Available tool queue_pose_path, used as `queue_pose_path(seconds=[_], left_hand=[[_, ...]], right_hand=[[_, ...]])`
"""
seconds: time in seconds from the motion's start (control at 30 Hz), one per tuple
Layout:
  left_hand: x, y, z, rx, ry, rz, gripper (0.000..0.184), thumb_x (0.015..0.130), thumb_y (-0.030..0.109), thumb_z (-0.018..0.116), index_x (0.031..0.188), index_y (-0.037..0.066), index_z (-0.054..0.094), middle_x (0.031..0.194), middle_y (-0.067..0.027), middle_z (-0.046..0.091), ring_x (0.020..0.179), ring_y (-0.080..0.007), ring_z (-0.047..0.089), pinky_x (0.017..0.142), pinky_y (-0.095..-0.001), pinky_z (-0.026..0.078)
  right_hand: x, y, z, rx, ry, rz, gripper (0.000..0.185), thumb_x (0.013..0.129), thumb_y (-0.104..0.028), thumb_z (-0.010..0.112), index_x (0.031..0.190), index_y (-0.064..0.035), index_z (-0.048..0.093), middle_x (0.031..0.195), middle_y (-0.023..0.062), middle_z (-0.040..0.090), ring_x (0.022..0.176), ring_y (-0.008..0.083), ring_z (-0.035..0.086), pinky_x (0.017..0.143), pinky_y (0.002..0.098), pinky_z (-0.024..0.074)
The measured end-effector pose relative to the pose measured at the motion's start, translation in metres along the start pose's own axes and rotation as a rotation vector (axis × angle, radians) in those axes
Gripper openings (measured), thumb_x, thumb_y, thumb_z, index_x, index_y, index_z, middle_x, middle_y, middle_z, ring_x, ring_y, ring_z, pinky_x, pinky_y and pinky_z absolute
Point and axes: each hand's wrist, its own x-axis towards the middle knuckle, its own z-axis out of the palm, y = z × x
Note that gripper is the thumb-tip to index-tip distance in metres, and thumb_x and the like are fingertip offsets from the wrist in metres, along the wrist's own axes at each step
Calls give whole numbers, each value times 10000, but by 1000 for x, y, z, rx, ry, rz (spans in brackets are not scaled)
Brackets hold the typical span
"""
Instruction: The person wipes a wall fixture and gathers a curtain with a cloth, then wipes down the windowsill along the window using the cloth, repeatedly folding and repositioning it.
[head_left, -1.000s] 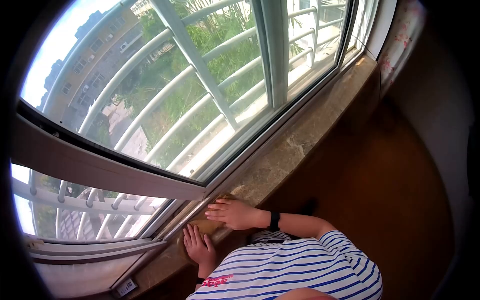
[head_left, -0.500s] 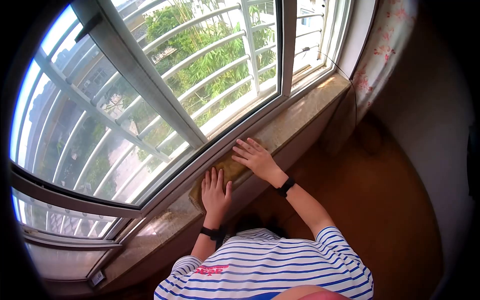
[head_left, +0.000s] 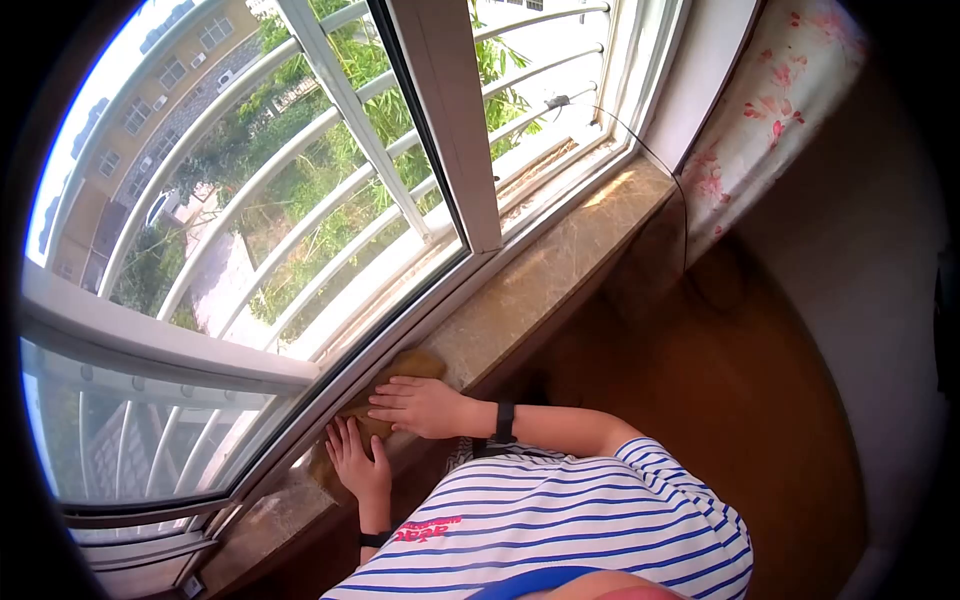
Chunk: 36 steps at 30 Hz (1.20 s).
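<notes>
A yellowish-brown cloth (head_left: 418,366) lies spread on the marble windowsill (head_left: 540,290), bunched along the base of the window frame. My right hand (head_left: 428,406) rests palm down on the cloth's middle, fingers stretched out towards the left. Just to its lower left, my left hand (head_left: 358,468) lies flat with fingers apart, its fingertips on the cloth's lower-left part. Both palms hide some of the cloth. Neither hand has its fingers wrapped round anything. A dark band is on each wrist.
A framed window sash (head_left: 448,120) rises directly beyond the hands, with white railings (head_left: 250,190) and greenery outside. A thin black cable (head_left: 686,220) hangs over the sill near a floral curtain (head_left: 765,110). Brown floor (head_left: 700,420) lies below the sill.
Both hands and the cloth have moved down-left along the sill, farther from the curtain. My right hand has turned to point more leftward and sits closer to my left. The view has shifted too.
</notes>
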Motion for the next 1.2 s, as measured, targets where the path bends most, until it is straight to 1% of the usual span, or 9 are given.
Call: queue_pose_path(seconds=[0.07, 0.23, 0.57, 0.7, 0.83, 0.97, 1.03, 1.1, 1.2], left_hand=[[4, 20, 18, 16, 42, -57, 544, 918, 277, 573, 1404, 37, 523, 1534, -169, 443, 1458, -382, 337, 1185, -530, 252], [36, 106, 44, 32, 44, -146, 526, 919, 284, 576, 1379, 31, 545, 1525, -174, 452, 1448, -389, 350, 1179, -538, 259], [116, 312, 67, -141, 37, 244, 559, 862, 286, 663, 1378, 87, 579, 1477, -185, 495, 1401, -410, 405, 1155, -526, 312], [136, 388, 75, -179, -32, 315, 659, 824, 209, 676, 1454, 114, 508, 1495, -157, 483, 1403, -393, 407, 1158, -502, 329], [138, 435, 77, -308, -77, 363, 720, 788, 43, 633, 1483, 82, 448, 1515, -138, 460, 1390, -370, 442, 1131, -490, 394], [138, 463, 71, -281, 134, 194, 658, 836, 21, 580, 1479, 45, 443, 1525, -133, 451, 1419, -350, 414, 1150, -502, 357], [137, 461, 65, 64, 315, 110, 583, 863, 47, 545, 1440, -1, 473, 1520, -141, 457, 1435, -329, 397, 1170, -501, 319], [124, 453, 65, 144, 289, -58, 528, 861, 63, 532, 1380, -36, 518, 1492, -157, 482, 1444, -321, 384, 1183, -494, 289], [107, 454, 93, 201, 369, -249, 472, 836, 88, 543, 1282, -64, 564, 1416, -212, 534, 1374, -310, 470, 1140, -454, 367]], right_hand=[[-11, 24, -10, 23, -2, -66, 434, 936, -231, 601, 1359, -135, 595, 1405, 69, 586, 1329, 219, 522, 1166, 396, 356], [-36, 88, -73, 103, -100, -70, 431, 934, -187, 566, 1360, -127, 591, 1396, 65, 596, 1313, 210, 540, 1154, 378, 374], [-147, 203, -235, -123, 48, 122, 374, 898, -105, 542, 1250, -139, 663, 1269, 24, 673, 1238, 188, 595, 1101, 380, 425], [-184, 246, -295, -102, 120, 201, 373, 864, -12, 591, 1212, -119, 673, 1174, 70, 698, 1132, 251, 650, 1031, 413, 481], [-179, 268, -360, -10, 161, 330, 338, 904, -11, 608, 1210, -141, 672, 1091, 86, 704, 944, 308, 691, 797, 389, 565], [-129, 263, -375, -102, 141, 160, 342, 915, -18, 570, 1214, -154, 666, 1147, 65, 697, 941, 310, 690, 759, 385, 562], [-95, 255, -358, -29, 46, 166, 327, 911, -28, 537, 1186, -128, 682, 1168, 73, 697, 954, 319, 689, 783, 397, 557], [-64, 259, -311, 181, -57, 26, 284, 896, -56, 523, 1113, -64, 705, 1160, 114, 706, 982, 350, 677, 855, 411, 533], [-45, 234, -267, 325, -271, -4, 219, 924, -84, 526, 1043, -29, 701, 1060, 183, 708, 943, 350, 682, 836, 391, 531]])
